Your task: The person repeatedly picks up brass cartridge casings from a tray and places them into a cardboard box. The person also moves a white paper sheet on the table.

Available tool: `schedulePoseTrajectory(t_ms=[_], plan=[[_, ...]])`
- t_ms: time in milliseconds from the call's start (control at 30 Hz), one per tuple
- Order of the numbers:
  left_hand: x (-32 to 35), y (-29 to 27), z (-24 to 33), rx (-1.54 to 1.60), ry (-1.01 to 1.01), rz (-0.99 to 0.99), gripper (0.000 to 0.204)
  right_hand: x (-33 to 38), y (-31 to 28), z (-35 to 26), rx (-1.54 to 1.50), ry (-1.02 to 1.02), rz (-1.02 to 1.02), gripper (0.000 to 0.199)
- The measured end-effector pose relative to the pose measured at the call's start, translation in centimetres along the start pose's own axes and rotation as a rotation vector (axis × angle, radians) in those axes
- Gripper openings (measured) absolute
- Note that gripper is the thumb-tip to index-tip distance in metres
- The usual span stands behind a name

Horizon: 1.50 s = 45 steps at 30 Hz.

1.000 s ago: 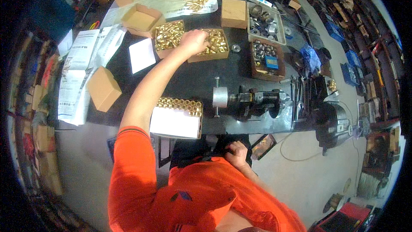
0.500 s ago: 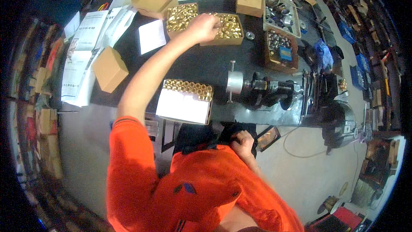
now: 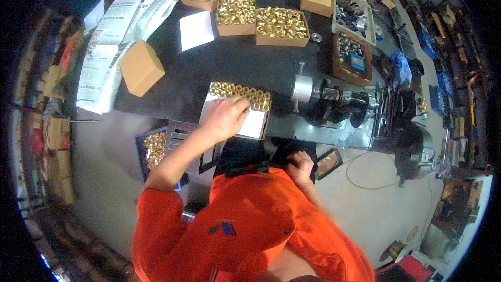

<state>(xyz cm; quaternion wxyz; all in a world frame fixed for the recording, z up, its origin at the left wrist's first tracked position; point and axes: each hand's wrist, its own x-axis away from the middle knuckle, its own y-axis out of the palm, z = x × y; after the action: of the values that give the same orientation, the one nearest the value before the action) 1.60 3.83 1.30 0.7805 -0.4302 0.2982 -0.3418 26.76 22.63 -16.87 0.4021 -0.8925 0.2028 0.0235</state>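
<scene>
My left hand (image 3: 224,118) is over a shallow carton (image 3: 265,124) near the bench's front edge. Its fingers are pinched at the front of the rows of upright brass bushings (image 3: 245,92); the bushing at the fingertips is mostly hidden. White paper (image 3: 251,123) covers the near part of this carton. Farther back, two cardboard boxes stand side by side, a smaller one of loose brass pieces (image 3: 236,10) and a wider one of loose brass bushings (image 3: 282,24). My right hand (image 3: 301,167) rests on my lap with curled fingers, nothing visible in it.
A metal spindle fixture (image 3: 334,94) stands right of the carton, with a brown tray of metal parts (image 3: 352,55) behind it. Cardboard box (image 3: 141,68), newspaper (image 3: 107,47) and white sheet (image 3: 196,30) lie left. A blue crate of brass pieces (image 3: 154,149) is below the bench.
My left hand has come back from the wider box of loose bushings to the rows in the near carton. My right hand stays on my lap. The view has shifted slightly.
</scene>
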Motion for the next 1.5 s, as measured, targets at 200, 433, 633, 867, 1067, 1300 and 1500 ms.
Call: schedulePoseTrajectory(t_ms=[200, 433, 633, 867, 1067, 1300, 1500], plan=[[0.0, 0.6, 0.0, -0.022, -0.030, 0.067, 0.011, 0.2, 0.1, 0.2, 0.009, -0.008, -0.003, 0.022], [-0.1, 1.0, 0.1, 0.015, -0.014, 0.102, 0.010, 0.2, 0.5, 0.4, 0.005, -0.026, 0.027, 0.022], [0.2, 1.4, -0.3, 0.013, 0.013, 0.131, 0.009, -0.1, 0.3, 0.1, 0.023, -0.042, 0.038, 0.018], [-0.9, -2.4, 0.5, 0.047, -0.001, 0.106, 0.022, 0.2, 0.4, 0.3, -0.004, -0.017, 0.032, 0.024], [-9.8, -4.1, -1.9, 0.142, 0.127, 0.202, 0.013, -0.1, 0.2, -0.2, 0.027, -0.019, 0.022, 0.023], [-21.6, -1.2, -5.3, -0.126, -0.106, 0.011, 0.028, 0.1, 0.1, 0.2, 0.001, -0.005, 0.027, 0.024], [-23.7, 1.4, -6.9, -0.202, -0.114, -0.016, 0.030, -0.2, -0.3, -0.4, -0.010, -0.014, 0.028, 0.022]])
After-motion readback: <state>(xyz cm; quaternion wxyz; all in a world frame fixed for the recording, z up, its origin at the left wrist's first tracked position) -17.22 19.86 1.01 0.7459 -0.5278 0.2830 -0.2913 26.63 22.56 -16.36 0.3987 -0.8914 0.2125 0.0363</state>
